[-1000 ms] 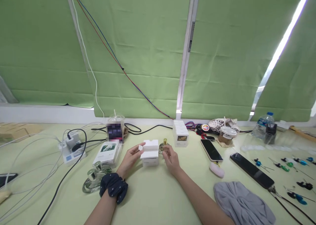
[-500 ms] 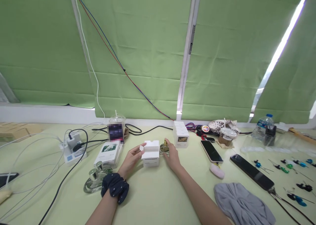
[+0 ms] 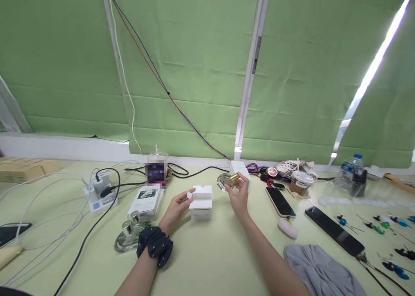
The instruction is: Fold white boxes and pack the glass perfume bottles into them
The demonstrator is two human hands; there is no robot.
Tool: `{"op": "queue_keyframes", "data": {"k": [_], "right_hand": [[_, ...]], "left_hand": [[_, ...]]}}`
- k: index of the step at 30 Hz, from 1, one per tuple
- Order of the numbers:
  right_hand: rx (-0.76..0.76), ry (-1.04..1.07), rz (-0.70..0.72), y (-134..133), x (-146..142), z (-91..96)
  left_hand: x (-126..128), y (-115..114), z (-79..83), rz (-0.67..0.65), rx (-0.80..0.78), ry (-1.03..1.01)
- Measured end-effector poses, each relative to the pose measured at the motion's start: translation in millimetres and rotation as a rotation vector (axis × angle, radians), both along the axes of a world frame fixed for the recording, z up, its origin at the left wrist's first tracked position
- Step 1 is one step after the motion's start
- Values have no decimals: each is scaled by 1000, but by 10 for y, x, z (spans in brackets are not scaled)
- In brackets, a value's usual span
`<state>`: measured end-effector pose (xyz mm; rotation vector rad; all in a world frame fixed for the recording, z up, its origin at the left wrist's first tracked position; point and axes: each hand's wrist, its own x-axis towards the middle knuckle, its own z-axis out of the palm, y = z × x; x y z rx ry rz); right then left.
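My left hand (image 3: 175, 209) grips the left side of a small white box (image 3: 200, 213), which stands on the table with its top flaps open. Between the fingers and thumb of my right hand (image 3: 240, 197) is a clear glass perfume bottle (image 3: 223, 181) with a gold cap. It is tilted and raised, to the right of the box. Beside my left wrist, several more perfume bottles (image 3: 127, 234) with silvery caps lie close together. Behind them are white boxes (image 3: 145, 204) with a green picture on top. Further white boxes (image 3: 238, 168) stand behind my right hand, partly hidden by it.
A power strip (image 3: 99, 196) with tangled cables lies on the left. To the right are two phones (image 3: 280, 201) (image 3: 333, 230), a pink pouch (image 3: 288, 228), a grey cloth (image 3: 319, 268) and an iced drink cup (image 3: 301, 183). A water bottle (image 3: 352, 170) stands farther back.
My right hand has lifted the perfume bottle off the table, moved it right and tilted it. My left hand stays on the white box. The view has shifted slightly.
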<state>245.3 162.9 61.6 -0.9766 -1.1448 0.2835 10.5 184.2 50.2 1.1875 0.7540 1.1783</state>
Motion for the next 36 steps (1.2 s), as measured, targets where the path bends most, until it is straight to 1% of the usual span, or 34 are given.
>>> {"op": "queue_keyframes", "data": {"k": [3, 5, 6, 8, 11, 14, 16, 19, 22, 24, 27, 29, 33, 35, 36], "right_hand": [[72, 35, 114, -72, -154, 256], [97, -7, 186, -105, -289, 346], [104, -43, 219, -112, -356, 360], [105, -131, 273, -107, -469, 334], [71, -234, 301, -67, -553, 218], [31, -282, 316, -30, -541, 115], [20, -321, 347, -18, -510, 84], [-10, -381, 391, -17, -467, 87], [-71, -407, 403, -22, -437, 114], [-118, -416, 407, -24, -417, 129], [-155, -445, 437, -23, -390, 138], [-153, -462, 455, -22, -379, 138], [-157, -452, 447, -11, -377, 132], [-158, -445, 450, -2, -379, 130], [-156, -443, 457, 1, -380, 131]], "left_hand": [[-3, 11, -25, -5, 9, -3], [0, 12, -33, 1, 12, -6], [3, 10, -33, 0, 18, -8], [8, 5, -27, -22, 42, -12], [12, 4, -18, -62, 82, -21], [9, 14, -22, -55, 85, -27], [7, 20, -30, -44, 78, -29], [5, 15, -37, -31, 57, -19], [-4, -9, -33, -40, 35, -18], [-21, -32, -21, -120, 32, -39], [-59, -78, 17, -308, 50, -43], [-82, -112, 52, -370, 67, -39], [-88, -156, 89, -391, 78, -77], [-58, -144, 65, -363, 80, -37], [-32, -129, 42, -324, 87, 4]]}}
